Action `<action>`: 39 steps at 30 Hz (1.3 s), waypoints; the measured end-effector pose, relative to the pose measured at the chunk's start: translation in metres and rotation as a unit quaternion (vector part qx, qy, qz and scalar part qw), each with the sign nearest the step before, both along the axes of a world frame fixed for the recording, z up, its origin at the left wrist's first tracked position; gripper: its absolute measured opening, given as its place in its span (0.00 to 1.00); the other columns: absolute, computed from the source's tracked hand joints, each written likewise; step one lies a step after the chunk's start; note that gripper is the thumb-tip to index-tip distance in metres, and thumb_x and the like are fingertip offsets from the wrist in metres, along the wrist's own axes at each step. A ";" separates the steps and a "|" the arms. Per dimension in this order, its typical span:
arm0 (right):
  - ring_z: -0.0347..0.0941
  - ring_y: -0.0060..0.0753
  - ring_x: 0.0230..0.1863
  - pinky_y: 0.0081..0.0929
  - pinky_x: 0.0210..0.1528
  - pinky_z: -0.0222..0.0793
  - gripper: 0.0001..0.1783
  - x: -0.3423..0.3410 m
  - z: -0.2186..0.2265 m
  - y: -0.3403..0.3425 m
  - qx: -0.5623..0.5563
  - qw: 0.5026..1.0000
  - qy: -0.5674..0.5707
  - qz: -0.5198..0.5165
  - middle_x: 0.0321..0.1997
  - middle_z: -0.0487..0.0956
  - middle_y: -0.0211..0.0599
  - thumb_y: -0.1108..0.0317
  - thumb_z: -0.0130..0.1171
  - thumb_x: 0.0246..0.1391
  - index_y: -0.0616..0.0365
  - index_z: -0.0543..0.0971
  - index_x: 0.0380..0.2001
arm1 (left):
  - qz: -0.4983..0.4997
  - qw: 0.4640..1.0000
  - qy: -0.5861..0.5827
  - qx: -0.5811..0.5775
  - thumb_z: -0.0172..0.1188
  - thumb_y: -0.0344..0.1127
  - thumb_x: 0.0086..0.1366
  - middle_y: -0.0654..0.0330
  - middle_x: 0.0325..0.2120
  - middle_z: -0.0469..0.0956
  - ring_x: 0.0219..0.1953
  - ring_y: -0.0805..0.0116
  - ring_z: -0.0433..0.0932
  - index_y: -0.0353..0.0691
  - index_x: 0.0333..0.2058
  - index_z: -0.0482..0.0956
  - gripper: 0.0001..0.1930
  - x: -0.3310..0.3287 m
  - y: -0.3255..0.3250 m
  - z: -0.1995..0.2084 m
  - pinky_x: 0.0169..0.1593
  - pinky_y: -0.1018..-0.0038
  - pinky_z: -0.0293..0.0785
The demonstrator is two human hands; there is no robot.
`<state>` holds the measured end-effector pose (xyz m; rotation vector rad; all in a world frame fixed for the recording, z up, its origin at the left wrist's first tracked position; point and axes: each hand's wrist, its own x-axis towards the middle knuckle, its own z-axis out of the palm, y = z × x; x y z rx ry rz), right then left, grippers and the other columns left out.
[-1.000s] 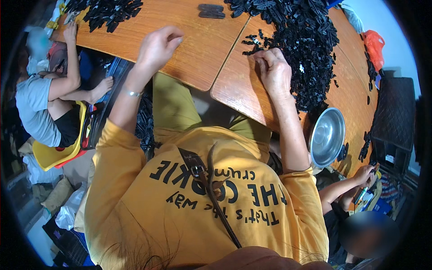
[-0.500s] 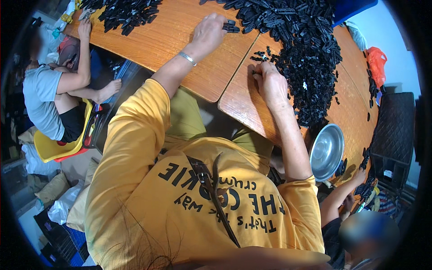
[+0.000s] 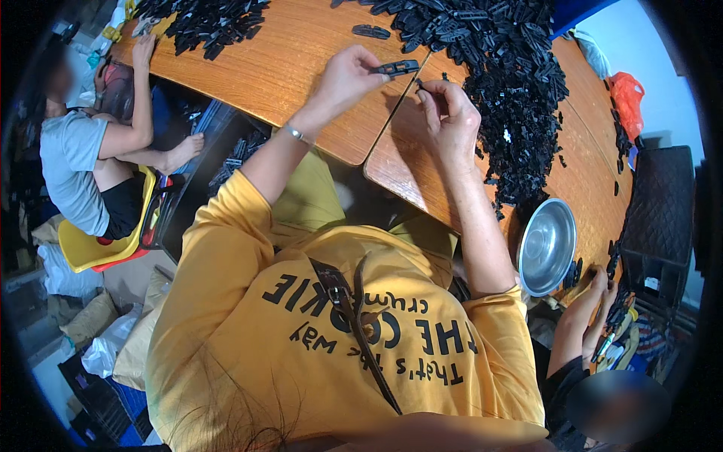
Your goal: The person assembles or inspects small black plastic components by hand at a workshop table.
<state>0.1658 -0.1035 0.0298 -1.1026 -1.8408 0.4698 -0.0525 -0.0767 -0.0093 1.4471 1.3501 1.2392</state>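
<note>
My left hand [image 3: 349, 76] is closed on one end of a long black plastic part [image 3: 397, 68] with slots in it, held above the wooden table [image 3: 301, 56]. Just to the right, my right hand [image 3: 452, 109] pinches a small black plastic piece [image 3: 421, 87], largely hidden by the fingertips. The two parts are close but apart. Another long black part [image 3: 371, 32] lies alone beyond my left hand. A heap of long black parts [image 3: 482, 30] fills the far side, and a heap of small black pieces [image 3: 516, 135] spreads to the right of my right hand.
A round metal bowl [image 3: 547, 247] sits at the table's right edge. At the far left lies another black pile [image 3: 215, 26], near a seated person [image 3: 83, 166]. Another person's arms [image 3: 580, 324] reach the table at lower right. A red plastic bag [image 3: 627, 104] is beyond.
My left hand has lifted a long black part toward the middle, leaving another on the table. My right hand has risen from the small pieces with one pinched, closer to the left.
</note>
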 end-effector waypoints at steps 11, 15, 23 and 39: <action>0.81 0.33 0.31 0.24 0.32 0.78 0.09 -0.009 0.015 -0.014 0.095 0.992 0.080 0.027 0.36 0.81 0.40 0.84 0.70 0.52 0.62 0.81 0.35 | -0.180 0.887 -0.418 -0.083 0.64 0.28 0.72 0.59 0.41 0.84 0.42 0.72 0.83 0.38 0.46 0.76 0.08 0.022 -0.052 0.018 0.48 0.77 0.80; 0.81 0.30 0.32 0.23 0.31 0.78 0.09 -0.008 0.017 -0.018 0.114 0.991 0.060 0.035 0.37 0.81 0.40 0.85 0.69 0.52 0.62 0.81 0.35 | -0.173 0.870 -0.453 -0.088 0.59 0.33 0.76 0.60 0.47 0.82 0.47 0.73 0.81 0.38 0.55 0.74 0.13 0.028 -0.053 0.019 0.49 0.77 0.79; 0.80 0.27 0.33 0.21 0.31 0.77 0.09 -0.008 0.028 -0.024 0.091 0.991 0.073 0.059 0.37 0.80 0.38 0.84 0.69 0.53 0.61 0.82 0.35 | -0.306 0.759 -0.539 -0.200 0.62 0.34 0.74 0.64 0.48 0.80 0.48 0.76 0.78 0.39 0.64 0.71 0.22 0.017 -0.048 0.011 0.49 0.76 0.77; 0.79 0.25 0.31 0.22 0.32 0.77 0.07 -0.016 0.021 -0.032 0.008 0.991 0.118 0.057 0.35 0.80 0.36 0.81 0.70 0.54 0.61 0.82 0.34 | -0.182 0.889 -0.409 -0.094 0.65 0.22 0.68 0.57 0.52 0.82 0.48 0.74 0.82 0.36 0.62 0.72 0.25 0.018 -0.059 0.026 0.51 0.79 0.80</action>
